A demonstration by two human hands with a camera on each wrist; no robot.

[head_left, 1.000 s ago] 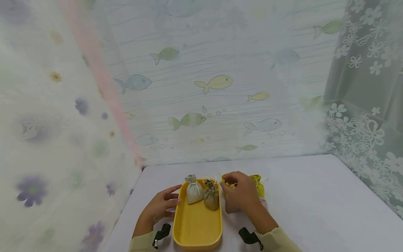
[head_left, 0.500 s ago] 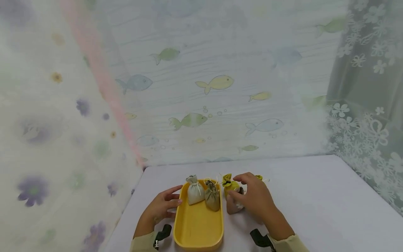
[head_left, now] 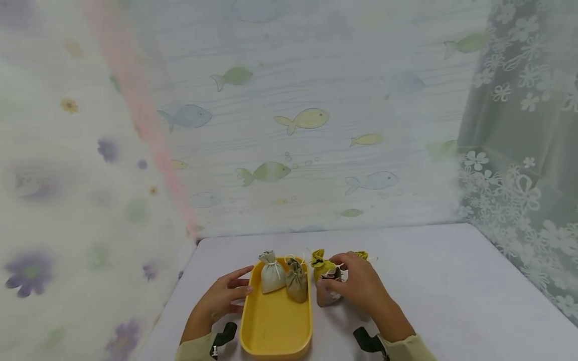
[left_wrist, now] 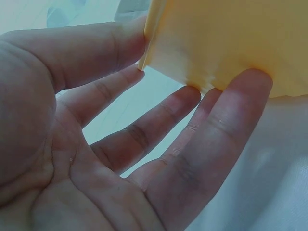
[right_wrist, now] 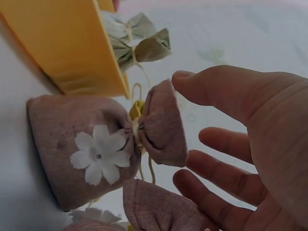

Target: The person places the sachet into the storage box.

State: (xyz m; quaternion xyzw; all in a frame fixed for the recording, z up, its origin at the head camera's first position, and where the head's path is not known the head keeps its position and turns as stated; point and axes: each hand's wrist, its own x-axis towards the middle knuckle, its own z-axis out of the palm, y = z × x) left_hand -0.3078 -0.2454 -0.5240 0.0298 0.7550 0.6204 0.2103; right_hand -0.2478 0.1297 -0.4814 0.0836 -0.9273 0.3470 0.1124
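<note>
My left hand [head_left: 221,296] rests its fingertips against the left side of the yellow tray [head_left: 276,331]; the left wrist view shows those fingers spread along the tray's wall [left_wrist: 226,43]. At the far end of the tray sit a pale grey drawstring pouch [head_left: 273,278] and an olive-brown one [head_left: 297,286]. To the right of the tray, my right hand [head_left: 361,283] is at the gathered top of a mauve pouch [right_wrist: 57,139] with a white felt flower [right_wrist: 100,155]. Its thumb tip is right at the pouch's top edge, and the fingers are loosely bent on the other side.
Behind the mauve pouch stands a yellow pouch [head_left: 320,268]. Another yellow top [head_left: 363,254] shows past my right hand. A second mauve pouch [right_wrist: 159,204] lies close below the fingers in the right wrist view. A white cloth covers the table [head_left: 451,291], with patterned curtains around.
My right hand has drawn back from the tray's right edge, moving right and lower to the mauve pouch's top. My left hand has stayed at the tray.
</note>
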